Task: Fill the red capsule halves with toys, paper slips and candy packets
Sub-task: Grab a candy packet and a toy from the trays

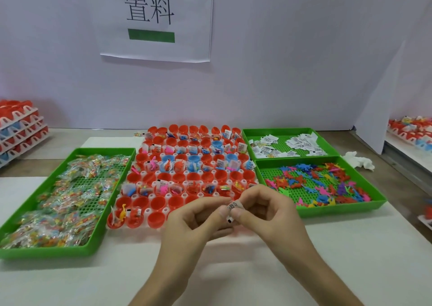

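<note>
Both hands, left hand point(201, 214) and right hand point(264, 209), pinch one paper slip point(233, 208) together, at six o'clock of the capsule rack point(187, 165).

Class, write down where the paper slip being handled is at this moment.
In the head view the paper slip sits low at centre, pinched between the left hand and right hand, over the near rows of the capsule tray.
</note>
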Demonstrator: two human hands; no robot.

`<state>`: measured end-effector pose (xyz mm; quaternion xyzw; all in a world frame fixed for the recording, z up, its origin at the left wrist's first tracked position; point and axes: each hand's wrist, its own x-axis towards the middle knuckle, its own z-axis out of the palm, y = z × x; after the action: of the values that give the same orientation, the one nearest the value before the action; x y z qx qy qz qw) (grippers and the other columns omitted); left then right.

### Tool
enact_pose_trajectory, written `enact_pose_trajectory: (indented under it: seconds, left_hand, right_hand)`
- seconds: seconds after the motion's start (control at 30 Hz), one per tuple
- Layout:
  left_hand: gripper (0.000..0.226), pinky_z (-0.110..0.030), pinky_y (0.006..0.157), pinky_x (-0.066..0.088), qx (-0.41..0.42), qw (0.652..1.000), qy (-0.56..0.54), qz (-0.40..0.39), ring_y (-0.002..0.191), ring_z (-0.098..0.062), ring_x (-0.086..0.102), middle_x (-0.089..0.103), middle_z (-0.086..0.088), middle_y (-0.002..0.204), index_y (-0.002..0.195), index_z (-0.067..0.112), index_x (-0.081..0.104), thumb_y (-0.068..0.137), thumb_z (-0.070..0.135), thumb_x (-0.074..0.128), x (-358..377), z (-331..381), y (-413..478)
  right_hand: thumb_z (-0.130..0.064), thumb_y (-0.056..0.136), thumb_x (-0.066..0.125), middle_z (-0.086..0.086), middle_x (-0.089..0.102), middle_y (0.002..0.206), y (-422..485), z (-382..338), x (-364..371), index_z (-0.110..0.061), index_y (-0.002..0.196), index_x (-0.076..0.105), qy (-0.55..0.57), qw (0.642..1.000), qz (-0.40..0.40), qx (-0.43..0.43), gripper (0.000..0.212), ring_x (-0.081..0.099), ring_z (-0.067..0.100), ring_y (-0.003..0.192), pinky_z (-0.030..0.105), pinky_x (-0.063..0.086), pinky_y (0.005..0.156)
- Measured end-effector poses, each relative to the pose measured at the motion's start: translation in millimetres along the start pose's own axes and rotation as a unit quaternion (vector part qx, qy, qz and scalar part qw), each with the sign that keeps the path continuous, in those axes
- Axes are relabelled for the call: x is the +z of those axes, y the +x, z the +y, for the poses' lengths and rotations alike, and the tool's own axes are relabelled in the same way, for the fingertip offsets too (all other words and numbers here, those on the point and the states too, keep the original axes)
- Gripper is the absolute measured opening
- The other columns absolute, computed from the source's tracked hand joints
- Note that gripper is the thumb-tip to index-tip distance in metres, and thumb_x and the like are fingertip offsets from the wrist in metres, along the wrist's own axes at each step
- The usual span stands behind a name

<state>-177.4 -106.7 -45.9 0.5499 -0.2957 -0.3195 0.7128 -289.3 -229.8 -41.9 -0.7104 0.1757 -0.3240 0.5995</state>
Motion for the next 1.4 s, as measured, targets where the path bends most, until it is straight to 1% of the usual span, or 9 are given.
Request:
enact_pose_trajectory:
  seconds: [0.1, 0.27, 0.43, 0.57, 0.7, 0.8, 1.03, 1.23, 1.4]
  left_hand:
    - [0.022, -0.028, 0.071, 0.061, 0.008, 1.000, 0.003, -0.004, 0.086, -0.028, 0.076, 0.078, -0.011, 0.094, 0.096, 0.020, 0.081, 0.074, 0.021, 0.077, -1, -1, 0]
    - [0.023, -0.030, 0.069, 0.061, -0.009, 1.000, -0.012, -0.002, 0.083, -0.034, 0.076, 0.077, -0.016, 0.091, 0.095, 0.017, 0.080, 0.073, 0.020, 0.075, -2, -3, 1]
    - [0.023, -0.030, 0.067, 0.061, -0.019, 1.000, -0.017, -0.017, 0.080, -0.035, 0.076, 0.077, -0.019, 0.089, 0.094, 0.018, 0.080, 0.071, 0.020, 0.074, -1, -3, 1]
    - [0.021, -0.029, 0.065, 0.061, -0.019, 0.999, -0.016, -0.028, 0.078, -0.034, 0.076, 0.077, -0.018, 0.087, 0.093, 0.019, 0.080, 0.074, 0.015, 0.072, 1, -3, 0]
    - [0.023, -0.029, 0.064, 0.061, -0.021, 0.999, -0.019, -0.032, 0.078, -0.034, 0.076, 0.077, -0.018, 0.087, 0.092, 0.020, 0.080, 0.070, 0.018, 0.073, 1, -3, 0]
    - [0.023, -0.029, 0.064, 0.061, -0.022, 0.999, -0.017, -0.030, 0.078, -0.036, 0.076, 0.077, -0.018, 0.087, 0.092, 0.019, 0.080, 0.071, 0.016, 0.072, 1, -4, 1]
    - [0.024, -0.029, 0.063, 0.061, -0.026, 0.999, -0.022, -0.027, 0.077, -0.035, 0.076, 0.077, -0.017, 0.088, 0.092, 0.020, 0.081, 0.070, 0.017, 0.073, 0, -5, 3]
    - [0.024, -0.028, 0.064, 0.060, -0.029, 0.999, -0.016, -0.032, 0.077, -0.034, 0.076, 0.077, -0.017, 0.088, 0.094, 0.022, 0.080, 0.072, 0.018, 0.072, 2, -4, 1]
    - [0.024, -0.029, 0.065, 0.061, -0.021, 0.999, -0.020, -0.014, 0.076, -0.036, 0.076, 0.075, -0.023, 0.082, 0.097, 0.018, 0.078, 0.074, 0.013, 0.073, 2, -3, 0]
  right_hand:
    - [-0.007, 0.080, 0.080, 0.014, 0.069, 0.080, -1, -2, 1, -0.016, 0.083, 0.069, 0.010, 1.000, -0.015, -0.001, 0.015, 0.065, 0.039, 0.078, 0.050, 0.055, 0.075]
    - [-0.015, 0.080, 0.075, 0.003, 0.060, 0.073, 1, -8, -9, -0.022, 0.091, 0.072, 0.004, 0.998, -0.060, -0.007, 0.013, 0.059, 0.017, 0.070, 0.031, 0.052, 0.065]
    - [0.004, 0.090, 0.066, 0.001, 0.068, 0.071, 18, -11, -47, -0.014, 0.088, 0.072, -0.077, 0.991, 0.091, -0.060, 0.019, 0.060, 0.011, 0.060, 0.022, 0.052, 0.060]
    - [0.004, 0.090, 0.063, -0.003, 0.069, 0.064, 40, -10, -94, -0.016, 0.084, 0.072, -0.148, 0.967, 0.206, 0.013, 0.024, 0.060, 0.007, 0.055, 0.016, 0.051, 0.057]
    - [-0.013, 0.089, 0.071, -0.008, 0.073, 0.076, 58, 0, -130, -0.027, 0.077, 0.073, -0.370, 0.908, 0.141, 0.139, 0.018, 0.066, 0.010, 0.074, 0.028, 0.052, 0.074]
    - [-0.024, 0.086, 0.076, -0.008, 0.069, 0.090, 60, 10, -135, -0.032, 0.081, 0.071, -0.444, 0.868, 0.114, 0.192, 0.011, 0.064, 0.016, 0.091, 0.037, 0.050, 0.089]
    - [-0.030, 0.084, 0.079, -0.020, 0.063, 0.077, 51, 22, -127, -0.038, 0.064, 0.065, -0.509, 0.834, 0.125, 0.173, 0.025, 0.060, 0.015, 0.087, 0.046, 0.047, 0.095]
    - [-0.015, 0.084, 0.078, -0.015, 0.068, 0.077, 50, 23, -130, -0.029, 0.073, 0.071, -0.427, 0.884, 0.185, 0.048, 0.019, 0.058, 0.001, 0.071, 0.026, 0.044, 0.069]
    - [-0.001, 0.076, 0.082, 0.000, 0.075, 0.074, 45, 1, -101, -0.018, 0.079, 0.075, -0.158, 0.979, 0.131, -0.004, 0.018, 0.071, 0.012, 0.066, 0.019, 0.055, 0.065]
